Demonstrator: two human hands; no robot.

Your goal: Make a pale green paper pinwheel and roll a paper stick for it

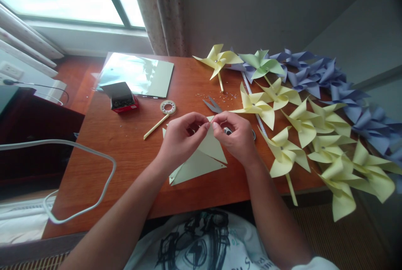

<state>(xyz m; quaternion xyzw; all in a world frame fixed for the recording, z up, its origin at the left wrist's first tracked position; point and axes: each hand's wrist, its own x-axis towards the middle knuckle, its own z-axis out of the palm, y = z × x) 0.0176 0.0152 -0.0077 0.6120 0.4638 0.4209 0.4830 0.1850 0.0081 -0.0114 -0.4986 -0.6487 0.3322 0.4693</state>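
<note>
Both hands meet over the middle of the tabletop (125, 144), pinching folded corners of a pale yellow paper sheet (201, 159) between thumb and fingertips: the left hand (182, 136) closed on one flap from the left, the right hand (234, 136) closed on another from the right, their fingertips almost touching above the sheet's centre. The sheet itself lies flat just below and between the hands, its cut triangular flaps spreading toward the near edge of the tabletop. The likeliest slip, as I judge it, is a flap springing out of the pinch, since the paper is stiff enough to hold its fold and the grip is only at the tips; a crease in the wrong place would also spoil the curl. The scissors (212, 105) lie just behind the hands with blades open, close enough to snag a knuckle or the paper. A yellow stick (156, 126) and a tape ring (167, 106) lie to the left, a small red box (123, 99) farther back, and a crowd of finished yellow pinwheels (301, 127) sits near the right wrist, where a stray elbow could crush them. Blue pinwheels (317, 75) lie beyond.
</note>
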